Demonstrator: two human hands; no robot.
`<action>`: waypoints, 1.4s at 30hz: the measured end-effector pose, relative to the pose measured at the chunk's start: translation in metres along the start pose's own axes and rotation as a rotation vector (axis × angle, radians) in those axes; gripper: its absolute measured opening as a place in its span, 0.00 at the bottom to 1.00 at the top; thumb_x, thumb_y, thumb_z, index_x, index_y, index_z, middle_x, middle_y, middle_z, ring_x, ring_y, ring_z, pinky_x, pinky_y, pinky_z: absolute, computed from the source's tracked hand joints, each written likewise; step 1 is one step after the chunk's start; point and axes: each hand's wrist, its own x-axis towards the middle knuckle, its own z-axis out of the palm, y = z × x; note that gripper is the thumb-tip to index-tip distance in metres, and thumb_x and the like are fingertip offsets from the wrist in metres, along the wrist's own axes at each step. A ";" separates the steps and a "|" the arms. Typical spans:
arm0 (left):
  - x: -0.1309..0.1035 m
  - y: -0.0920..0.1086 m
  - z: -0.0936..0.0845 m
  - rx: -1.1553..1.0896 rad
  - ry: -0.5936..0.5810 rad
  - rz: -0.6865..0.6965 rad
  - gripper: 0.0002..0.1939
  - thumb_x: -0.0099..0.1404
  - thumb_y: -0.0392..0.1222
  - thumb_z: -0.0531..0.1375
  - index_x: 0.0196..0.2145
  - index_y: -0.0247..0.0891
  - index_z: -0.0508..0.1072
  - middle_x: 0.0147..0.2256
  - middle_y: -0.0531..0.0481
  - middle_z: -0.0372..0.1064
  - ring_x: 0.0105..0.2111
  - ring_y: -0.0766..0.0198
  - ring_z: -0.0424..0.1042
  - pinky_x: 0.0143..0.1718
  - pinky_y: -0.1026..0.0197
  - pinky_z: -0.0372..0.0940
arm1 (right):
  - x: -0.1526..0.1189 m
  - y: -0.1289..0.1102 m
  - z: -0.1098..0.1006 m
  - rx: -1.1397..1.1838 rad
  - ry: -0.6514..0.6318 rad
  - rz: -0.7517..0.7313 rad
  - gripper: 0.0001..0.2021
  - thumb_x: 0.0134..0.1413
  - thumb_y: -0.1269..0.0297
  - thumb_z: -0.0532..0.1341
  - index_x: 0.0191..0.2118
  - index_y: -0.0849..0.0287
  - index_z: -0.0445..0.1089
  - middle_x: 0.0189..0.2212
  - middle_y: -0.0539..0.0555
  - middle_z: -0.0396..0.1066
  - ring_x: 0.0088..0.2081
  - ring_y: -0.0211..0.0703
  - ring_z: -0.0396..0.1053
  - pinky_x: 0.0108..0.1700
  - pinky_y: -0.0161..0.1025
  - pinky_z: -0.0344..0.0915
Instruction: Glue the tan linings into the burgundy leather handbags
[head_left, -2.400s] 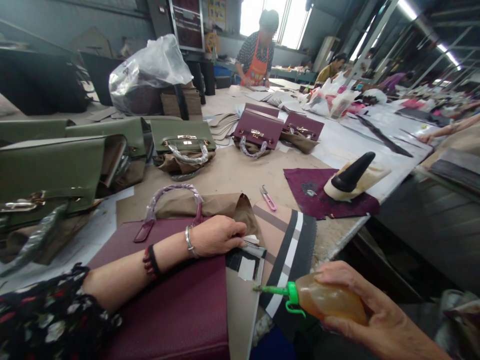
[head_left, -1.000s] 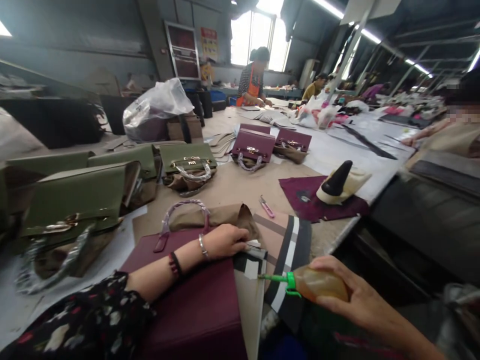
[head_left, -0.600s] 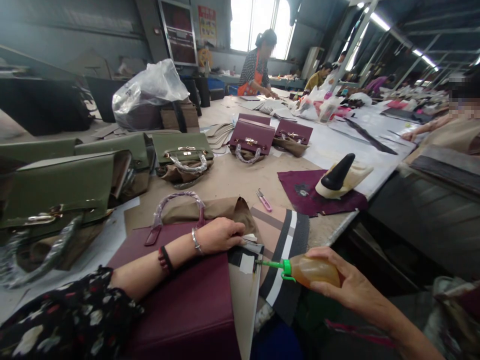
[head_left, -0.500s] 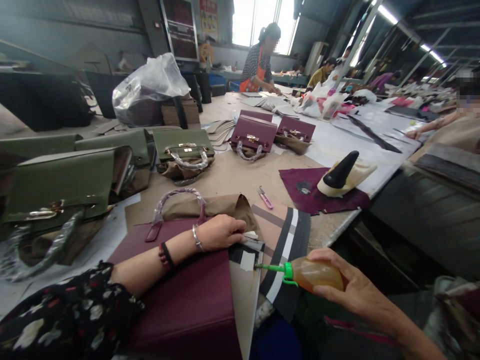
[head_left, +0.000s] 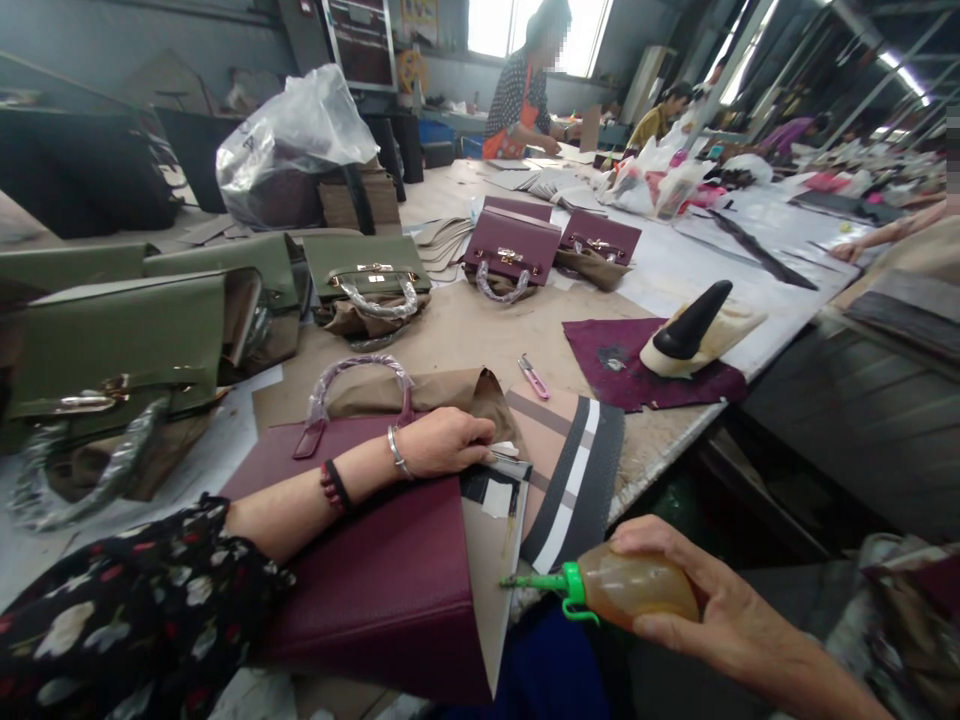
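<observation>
A maroon bag lies on the table edge, its wrapped handle pointing away from me. My left hand rests over the bag, fingers pinched on the edge of its open side near a white label. In my right hand is a squeeze bottle of amber liquid with a green nozzle. The nozzle's tip is at the bag's beige side panel; whether it touches cannot be told. A wet-looking streak shows above the tip. Beyond the panel lies a striped piece.
Pink-handled snips lie past the striped piece. A black cone-shaped object stands on a maroon cloth at right. Green bags stand at left, smaller maroon bags farther back. Beyond, a person in an orange apron works.
My right hand has moved the bottle down along the side panel, toward me. A streak now shows where the nozzle was. My left hand keeps its hold, and the view has shifted slightly.
</observation>
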 end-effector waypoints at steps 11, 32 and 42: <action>0.000 0.004 0.000 0.084 -0.021 -0.006 0.07 0.65 0.40 0.56 0.30 0.36 0.66 0.25 0.53 0.65 0.27 0.64 0.65 0.28 0.66 0.54 | -0.016 -0.010 0.014 0.030 -0.071 0.008 0.17 0.47 0.61 0.64 0.45 0.53 0.66 0.44 0.53 0.67 0.46 0.48 0.67 0.46 0.39 0.66; 0.006 0.024 0.005 0.393 -0.103 0.106 0.12 0.68 0.40 0.51 0.41 0.34 0.73 0.35 0.42 0.72 0.37 0.52 0.71 0.38 0.55 0.63 | -0.031 -0.008 0.030 0.014 0.047 0.137 0.18 0.51 0.54 0.61 0.47 0.53 0.62 0.44 0.53 0.66 0.44 0.46 0.67 0.45 0.39 0.64; 0.002 0.027 -0.001 0.463 -0.068 0.137 0.10 0.67 0.38 0.51 0.36 0.36 0.72 0.32 0.45 0.71 0.34 0.56 0.69 0.35 0.57 0.62 | -0.033 -0.017 0.032 0.025 -0.089 0.099 0.15 0.50 0.61 0.62 0.45 0.54 0.65 0.40 0.51 0.66 0.41 0.44 0.67 0.42 0.36 0.64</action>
